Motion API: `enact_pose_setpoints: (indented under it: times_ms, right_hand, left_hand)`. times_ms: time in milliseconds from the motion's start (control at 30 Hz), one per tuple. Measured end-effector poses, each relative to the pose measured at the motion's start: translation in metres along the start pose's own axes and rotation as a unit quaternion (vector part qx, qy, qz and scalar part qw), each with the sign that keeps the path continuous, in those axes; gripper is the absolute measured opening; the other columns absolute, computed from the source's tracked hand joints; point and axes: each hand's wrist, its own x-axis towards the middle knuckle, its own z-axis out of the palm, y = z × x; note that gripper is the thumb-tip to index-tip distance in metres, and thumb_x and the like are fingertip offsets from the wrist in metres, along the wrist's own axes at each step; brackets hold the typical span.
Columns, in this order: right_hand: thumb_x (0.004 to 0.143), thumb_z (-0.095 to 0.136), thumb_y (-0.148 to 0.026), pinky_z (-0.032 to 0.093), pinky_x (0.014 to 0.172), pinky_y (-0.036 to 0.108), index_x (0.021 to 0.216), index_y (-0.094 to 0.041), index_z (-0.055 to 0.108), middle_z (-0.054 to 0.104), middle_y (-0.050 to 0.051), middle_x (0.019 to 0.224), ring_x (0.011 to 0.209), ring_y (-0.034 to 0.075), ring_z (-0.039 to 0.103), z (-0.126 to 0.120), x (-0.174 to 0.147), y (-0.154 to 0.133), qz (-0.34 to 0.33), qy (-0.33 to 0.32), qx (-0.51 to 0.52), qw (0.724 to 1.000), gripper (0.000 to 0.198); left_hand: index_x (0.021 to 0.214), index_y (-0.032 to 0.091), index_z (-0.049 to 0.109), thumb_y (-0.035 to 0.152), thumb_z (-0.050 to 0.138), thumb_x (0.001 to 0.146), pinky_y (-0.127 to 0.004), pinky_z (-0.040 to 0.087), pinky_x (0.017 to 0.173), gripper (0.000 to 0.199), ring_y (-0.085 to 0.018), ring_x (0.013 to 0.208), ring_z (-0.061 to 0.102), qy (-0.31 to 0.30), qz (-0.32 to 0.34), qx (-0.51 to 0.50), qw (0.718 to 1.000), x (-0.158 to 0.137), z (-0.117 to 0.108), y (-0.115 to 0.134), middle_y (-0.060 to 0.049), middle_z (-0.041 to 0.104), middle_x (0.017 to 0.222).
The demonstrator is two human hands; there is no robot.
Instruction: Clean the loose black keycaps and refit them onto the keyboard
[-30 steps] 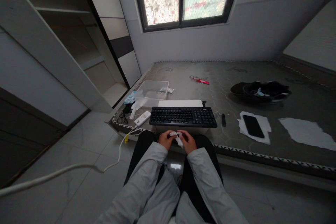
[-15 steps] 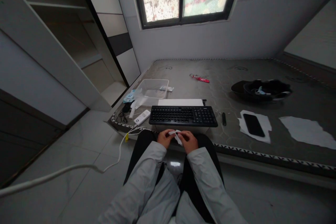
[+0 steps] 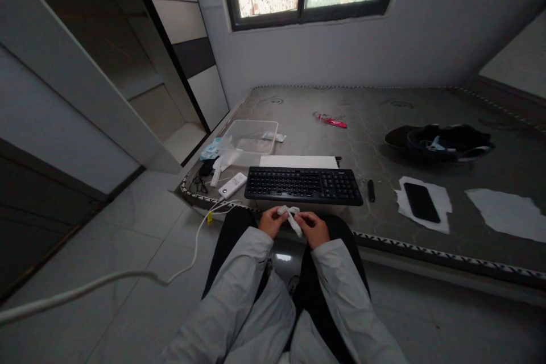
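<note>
Between my hands is a crumpled white tissue (image 3: 292,219), with one end hanging down toward my lap. My left hand (image 3: 272,222) pinches it from the left with thumb and fingers. From the right, my right hand (image 3: 314,228) pinches its other side. Both hands are above my knees, just in front of a black keyboard (image 3: 302,186). The keyboard rests on a white box-like object (image 3: 298,161) at the mattress edge. Whether anything is wrapped inside the tissue cannot be seen.
On the mattress (image 3: 362,114) stand a clear plastic tub (image 3: 251,139), a white power strip (image 3: 232,186) with its cord, a small black stick (image 3: 371,190), a phone (image 3: 422,202) on white paper, another paper sheet (image 3: 507,213), a black cap (image 3: 439,145) and a red packet (image 3: 331,120).
The tissue shows more openly between my fingers, its loose end hanging further down. My right hand has shifted slightly right, and the camera view has moved a little.
</note>
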Motion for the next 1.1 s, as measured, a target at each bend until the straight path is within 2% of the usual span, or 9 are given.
enact_pose_setpoints:
  times_ms: [133,300,400,500,633,767,900,1100]
  right_hand:
    - [0.071,0.059,-0.039,0.047,0.064,0.028,0.076,-0.018,0.067,0.064,0.005,0.080,0.070,0.017,0.058,0.000,0.000,-0.005,-0.024,0.011,-0.030,0.999,0.023]
    - [0.074,0.057,-0.032,0.047,0.068,0.027,0.093,-0.023,0.066,0.061,0.004,0.089,0.074,0.015,0.057,-0.002,-0.001,-0.013,-0.100,0.021,-0.097,0.990,0.023]
    - [0.073,0.059,-0.030,0.047,0.071,0.027,0.095,-0.027,0.066,0.060,0.003,0.088,0.078,0.015,0.057,-0.002,-0.001,-0.014,-0.137,0.012,-0.116,0.984,0.023]
    - [0.073,0.060,-0.029,0.047,0.071,0.028,0.094,-0.028,0.067,0.061,0.002,0.083,0.074,0.015,0.058,-0.001,0.000,-0.016,-0.141,0.004,-0.114,0.983,0.023]
    - [0.072,0.061,-0.031,0.047,0.072,0.030,0.088,-0.027,0.069,0.064,0.003,0.081,0.074,0.017,0.058,0.001,0.002,-0.020,-0.113,0.007,-0.100,0.989,0.018]
    - [0.065,0.065,-0.035,0.047,0.065,0.030,0.075,-0.021,0.068,0.065,0.003,0.072,0.066,0.017,0.058,0.004,0.008,-0.015,-0.014,0.028,-0.028,0.999,0.017]
    - [0.063,0.066,-0.039,0.047,0.063,0.028,0.070,-0.017,0.064,0.065,0.003,0.070,0.066,0.017,0.059,0.005,0.016,-0.005,0.073,0.029,0.067,0.995,0.022]
    - [0.065,0.064,-0.041,0.045,0.055,0.025,0.073,-0.017,0.061,0.062,0.001,0.066,0.058,0.014,0.055,0.010,0.017,-0.006,0.091,0.015,0.062,0.994,0.026]
  left_hand:
    - [0.078,0.012,0.067,0.030,0.074,0.055,-0.030,0.046,0.077,0.031,-0.019,0.077,0.062,-0.011,-0.033,-0.026,0.999,0.002,0.000,0.002,-0.006,0.069,0.078]
    - [0.080,0.012,0.067,0.031,0.077,0.050,-0.028,0.048,0.067,0.038,-0.018,0.073,0.062,-0.021,-0.082,-0.064,0.994,0.004,-0.002,0.002,-0.005,0.069,0.077]
    - [0.082,0.011,0.066,0.031,0.078,0.048,-0.028,0.048,0.065,0.041,-0.017,0.069,0.062,-0.026,-0.114,-0.115,0.986,0.005,-0.003,-0.001,-0.005,0.069,0.076]
    - [0.083,0.011,0.066,0.030,0.078,0.050,-0.027,0.047,0.065,0.040,-0.015,0.066,0.061,-0.031,-0.136,-0.172,0.975,0.004,-0.003,-0.003,-0.006,0.069,0.077]
    - [0.086,0.010,0.066,0.027,0.077,0.054,-0.028,0.046,0.073,0.038,-0.017,0.074,0.062,-0.062,-0.153,-0.241,0.957,0.002,-0.003,0.002,-0.008,0.068,0.084]
    - [0.086,0.011,0.065,0.028,0.076,0.056,-0.030,0.045,0.077,0.036,-0.018,0.078,0.061,-0.072,-0.163,-0.256,0.950,0.004,-0.004,0.008,-0.007,0.067,0.084]
    - [0.081,0.011,0.065,0.029,0.077,0.054,-0.028,0.046,0.070,0.035,-0.015,0.069,0.060,-0.048,-0.167,-0.242,0.955,0.008,-0.005,0.010,-0.005,0.066,0.076]
    - [0.080,0.011,0.063,0.032,0.077,0.053,-0.022,0.044,0.058,0.036,-0.010,0.060,0.057,-0.056,-0.160,-0.191,0.967,0.014,-0.004,0.001,-0.003,0.064,0.071]
